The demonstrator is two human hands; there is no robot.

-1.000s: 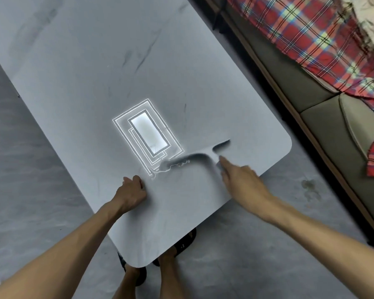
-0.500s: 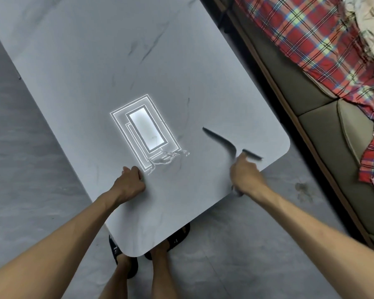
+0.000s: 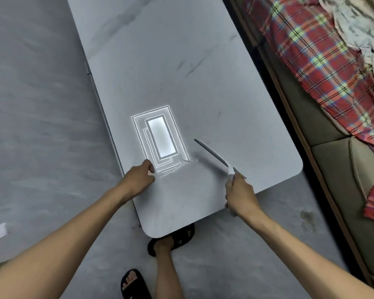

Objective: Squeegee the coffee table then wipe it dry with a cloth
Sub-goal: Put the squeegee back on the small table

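Observation:
The grey marble coffee table (image 3: 181, 72) runs away from me, its near rounded end over my feet. My right hand (image 3: 240, 195) grips the pale handle of a squeegee (image 3: 212, 153), just inside the near edge. The thin dark blade slants up and left across the tabletop. Its far tip lies right of a bright ceiling-light reflection (image 3: 161, 137). A small streak of water (image 3: 183, 164) glistens left of the blade. My left hand (image 3: 138, 179) rests as a fist on the table's left edge, beside the reflection. No cloth is visible.
A sofa (image 3: 333, 169) with a red plaid blanket (image 3: 311, 61) runs close along the table's right side, leaving a narrow dark gap. Grey floor lies to the left and near me. My feet in black sandals (image 3: 173, 240) stand at the table's near end.
The squeegee swept from the wet patch out to the right edge, then came back with its blade slanted next to the water. My left fist stayed put. The view turned.

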